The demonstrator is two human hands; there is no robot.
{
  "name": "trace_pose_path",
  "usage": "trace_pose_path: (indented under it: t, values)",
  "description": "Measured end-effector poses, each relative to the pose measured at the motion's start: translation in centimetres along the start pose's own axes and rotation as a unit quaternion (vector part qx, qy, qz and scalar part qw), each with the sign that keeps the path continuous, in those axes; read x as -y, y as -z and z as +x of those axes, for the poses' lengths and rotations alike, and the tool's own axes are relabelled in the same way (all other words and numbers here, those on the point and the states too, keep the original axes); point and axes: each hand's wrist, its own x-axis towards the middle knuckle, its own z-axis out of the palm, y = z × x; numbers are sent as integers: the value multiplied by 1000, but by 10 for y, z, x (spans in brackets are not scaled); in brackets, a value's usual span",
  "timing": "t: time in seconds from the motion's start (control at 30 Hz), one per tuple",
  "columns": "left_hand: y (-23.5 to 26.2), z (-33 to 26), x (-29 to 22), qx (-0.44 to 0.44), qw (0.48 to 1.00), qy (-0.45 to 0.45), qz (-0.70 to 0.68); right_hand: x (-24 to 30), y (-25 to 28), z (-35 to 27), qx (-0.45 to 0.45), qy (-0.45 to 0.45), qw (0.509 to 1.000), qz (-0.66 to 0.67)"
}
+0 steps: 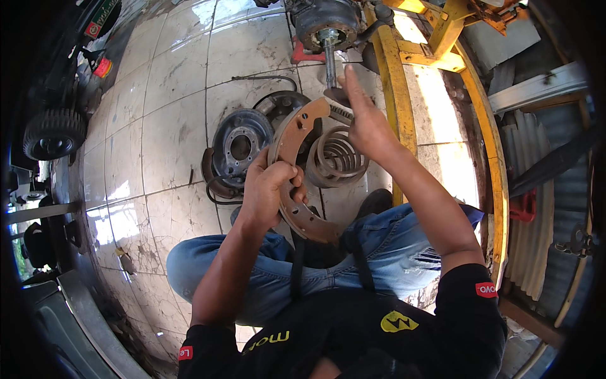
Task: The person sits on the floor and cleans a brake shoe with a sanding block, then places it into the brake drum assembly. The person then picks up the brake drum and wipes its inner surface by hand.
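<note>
My left hand [270,189] grips a curved brake shoe [297,136] with a brown, worn lining, holding it upright in front of me. My right hand [363,120] holds a small wire brush [339,107] against the upper end of the shoe. Behind the shoe a coil spring [338,158] rests on the tiled floor. A grey brake drum [241,146] lies on the floor just left of my left hand. Ahead, a wheel hub with a threaded axle [328,31] sticks out toward me.
A yellow steel frame [394,95] runs along the right, next to corrugated metal sheets [536,208]. A small tyre [53,132] and dark vehicle parts stand at the far left. A black cable [265,78] lies on the white floor tiles [170,82]. My jeans-clad knees [208,265] are below.
</note>
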Motion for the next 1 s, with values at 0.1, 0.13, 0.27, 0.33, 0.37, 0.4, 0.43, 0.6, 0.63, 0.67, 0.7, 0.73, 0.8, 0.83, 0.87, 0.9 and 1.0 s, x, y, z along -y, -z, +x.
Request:
trace_pose_path:
  t: [0.1,0.13,0.27,0.33,0.37,0.4,0.43,0.6,0.63,0.67,0.7,0.73,0.8,0.83,0.87,0.9,1.0]
  values:
    - [-1,6,-2,-23,1000,-5,-13,22,5,-4,-70,69,995,-30]
    - [-3,7,-3,-29,999,0,-14,24,1,-5,-41,127,990,-39]
    - [2,4,5,-17,999,28,1,11,-11,-5,43,111,991,-59]
    - [3,2,4,-12,1000,22,7,1,0,-1,61,-70,996,-6]
    - [1,3,3,-12,1000,10,18,1,3,-2,28,-65,997,-37]
    - [-2,5,1,-12,999,-2,29,3,5,-3,-1,-26,999,-19]
    - [-4,6,0,-11,999,-13,40,12,10,-5,-31,12,999,-3]
    - [-2,7,7,1,999,20,29,17,2,-7,-17,184,981,-60]
    - [-2,6,7,9,999,24,34,5,-2,-4,-9,151,987,-59]
    - [-1,6,7,9,999,17,42,-2,-5,-2,1,121,991,-56]
    - [0,7,7,10,999,9,50,-9,-5,-3,7,-2,999,34]
    - [0,7,7,8,998,-2,57,-9,2,-2,-7,-38,996,82]
    - [0,8,6,23,983,-88,159,-6,12,1,-31,-109,978,177]
    - [-1,8,8,34,969,-129,209,-3,10,0,-56,-91,964,244]
    - [-1,10,14,32,950,-183,252,0,9,1,-38,-150,934,322]
    - [-1,13,22,30,926,-237,294,3,10,2,-20,-207,894,396]
    - [2,10,20,28,831,-305,464,25,25,3,3,-290,776,559]
